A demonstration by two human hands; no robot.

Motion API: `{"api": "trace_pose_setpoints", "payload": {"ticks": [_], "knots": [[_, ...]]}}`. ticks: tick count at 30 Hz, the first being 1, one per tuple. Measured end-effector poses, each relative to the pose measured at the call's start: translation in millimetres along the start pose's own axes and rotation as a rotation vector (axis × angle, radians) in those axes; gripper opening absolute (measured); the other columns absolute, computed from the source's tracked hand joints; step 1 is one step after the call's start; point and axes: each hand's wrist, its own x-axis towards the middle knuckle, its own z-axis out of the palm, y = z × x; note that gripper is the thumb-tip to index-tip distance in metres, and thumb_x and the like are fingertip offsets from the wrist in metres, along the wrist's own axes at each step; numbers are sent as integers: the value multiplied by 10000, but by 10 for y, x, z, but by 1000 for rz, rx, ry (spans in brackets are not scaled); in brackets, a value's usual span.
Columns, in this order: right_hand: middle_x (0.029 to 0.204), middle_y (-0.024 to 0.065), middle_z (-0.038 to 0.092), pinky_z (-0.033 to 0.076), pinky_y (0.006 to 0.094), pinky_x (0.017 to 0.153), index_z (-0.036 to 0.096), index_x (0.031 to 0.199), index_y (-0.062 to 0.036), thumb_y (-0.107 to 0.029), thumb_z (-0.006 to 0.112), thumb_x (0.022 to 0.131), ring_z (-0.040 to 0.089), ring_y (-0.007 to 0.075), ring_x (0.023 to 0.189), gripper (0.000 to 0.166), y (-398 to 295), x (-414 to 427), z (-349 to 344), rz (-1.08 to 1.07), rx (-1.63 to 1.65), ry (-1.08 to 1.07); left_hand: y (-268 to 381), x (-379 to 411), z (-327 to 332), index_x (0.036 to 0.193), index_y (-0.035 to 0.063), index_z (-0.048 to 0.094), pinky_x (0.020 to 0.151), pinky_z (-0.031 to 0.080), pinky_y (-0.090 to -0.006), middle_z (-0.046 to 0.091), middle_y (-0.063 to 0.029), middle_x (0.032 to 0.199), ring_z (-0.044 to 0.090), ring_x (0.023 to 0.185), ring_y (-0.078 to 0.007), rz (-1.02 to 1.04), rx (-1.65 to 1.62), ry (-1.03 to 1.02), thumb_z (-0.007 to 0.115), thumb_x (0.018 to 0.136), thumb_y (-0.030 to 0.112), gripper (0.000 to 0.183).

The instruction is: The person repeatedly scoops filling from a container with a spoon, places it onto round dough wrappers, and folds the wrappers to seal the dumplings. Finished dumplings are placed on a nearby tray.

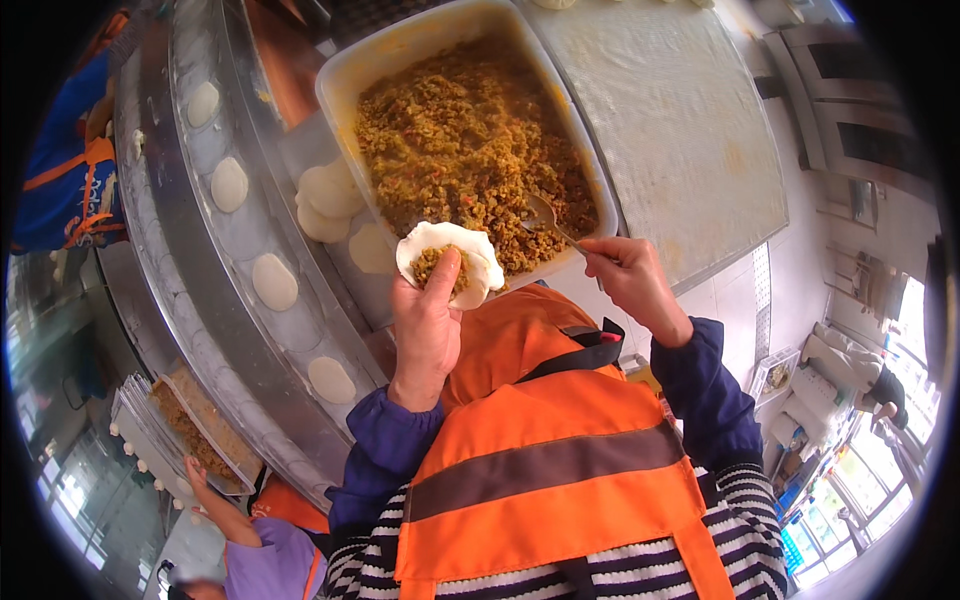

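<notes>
My left hand [429, 322] holds a round dough wrapper [474, 247] just over the near edge of a plastic tub [341, 97]. A clump of chopped filling [427, 264] lies on the wrapper, and my left thumb presses on it. The tub contains a deep heap of the same brownish filling [465, 142]. In my right hand [637, 281] is the handle of a metal spoon [562, 231], its bowl resting in the filling at the tub's near right corner.
Left of the tub, dough wrappers [330, 195] lie overlapped. A conveyor [244, 232] carries several dough rounds [275, 283]. At right is a mesh-covered tray [675, 135]. Across the conveyor, a person in purple [270, 559] reaches near another filling tub [225, 439]; a person in blue [67, 165] stands upper left.
</notes>
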Motion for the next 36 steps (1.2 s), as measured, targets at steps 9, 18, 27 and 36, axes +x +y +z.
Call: {"api": "trace_pose_setpoints", "payload": {"ticks": [9,18,27,36], "knots": [[771,-11,611,341,184,466,672,1116,36,-43,574,952,447,6,538,207,-299,-366,-231,57,239,-171,-148,78,90,1231,42,533,839,549,-291,637,-44,1111,639,966,-137,71,164,-62,704,888,44,384],[770,54,616,451,248,620,683,1097,26,66,572,885,586,110,700,242,-286,-467,-182,-399,-90,75,-207,193,250,1238,29,517,862,538,-293,616,-49,1127,620,995,-128,207,109,-38,641,902,3,359],[854,119,636,504,354,612,689,1112,-48,-57,647,889,614,272,664,227,-47,274,-9,-927,-588,434,-57,-1,186,1232,52,547,881,554,-335,640,-51,1139,645,1027,-165,-91,-122,-152,606,976,130,274],[866,12,641,491,256,652,644,1017,17,-65,651,923,581,69,769,124,-610,-12,134,-310,30,-351,-120,-207,196,1254,31,524,878,504,-265,632,-39,1137,596,1004,-98,77,302,-201,635,961,106,322]]}}
